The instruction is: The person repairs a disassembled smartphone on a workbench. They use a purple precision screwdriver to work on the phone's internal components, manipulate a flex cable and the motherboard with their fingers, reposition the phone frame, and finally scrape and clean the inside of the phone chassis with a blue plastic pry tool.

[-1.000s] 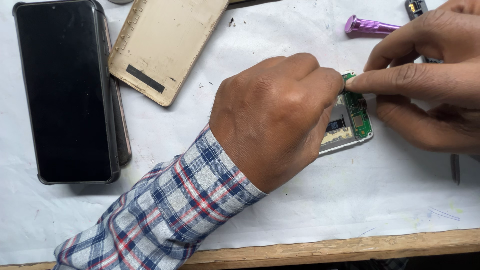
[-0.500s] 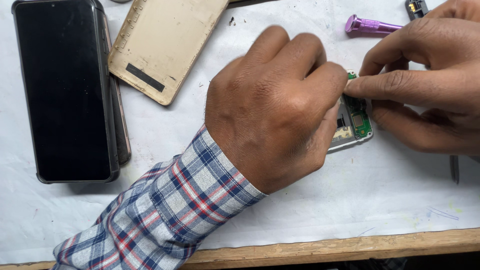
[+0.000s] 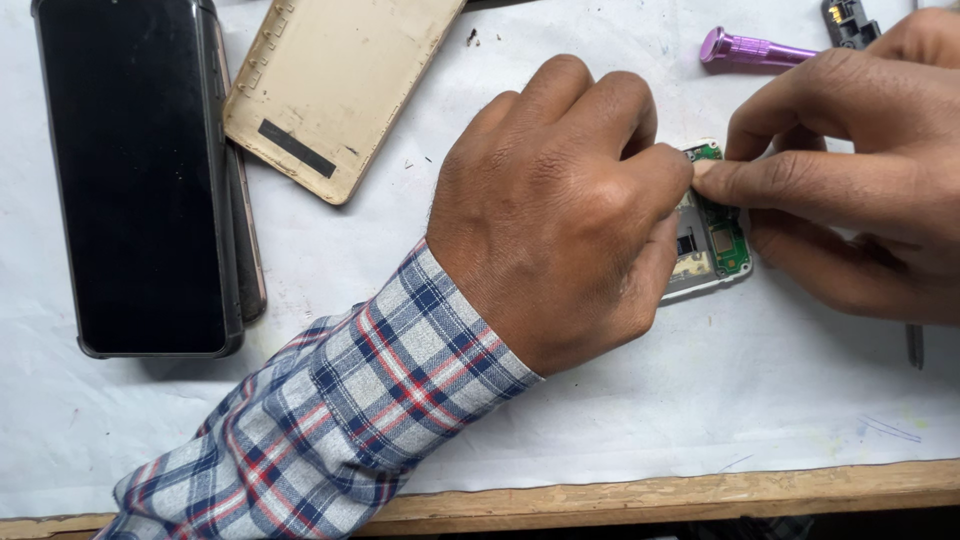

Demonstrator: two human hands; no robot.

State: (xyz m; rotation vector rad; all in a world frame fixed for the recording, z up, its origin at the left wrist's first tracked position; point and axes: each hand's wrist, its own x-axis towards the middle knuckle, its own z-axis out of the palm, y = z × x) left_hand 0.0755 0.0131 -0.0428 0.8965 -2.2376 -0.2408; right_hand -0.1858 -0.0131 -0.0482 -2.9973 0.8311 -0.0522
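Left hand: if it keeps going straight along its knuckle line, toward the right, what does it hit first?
The left hand points right, across the opened phone. First in that line is the right hand: its fingers already sit at the left fingertips over the green circuit board. They seem to touch, though depth is unclear.

- The bench (image 3: 700,492) shows a bare wooden front edge; a white sheet (image 3: 620,400) covers its top.
- On the sheet: a black phone (image 3: 135,175) stacked on another device, a beige back cover (image 3: 335,85), a purple tool handle (image 3: 755,48), a small black part (image 3: 848,22).
- An opened phone with green circuit board (image 3: 722,235) lies flat there too.
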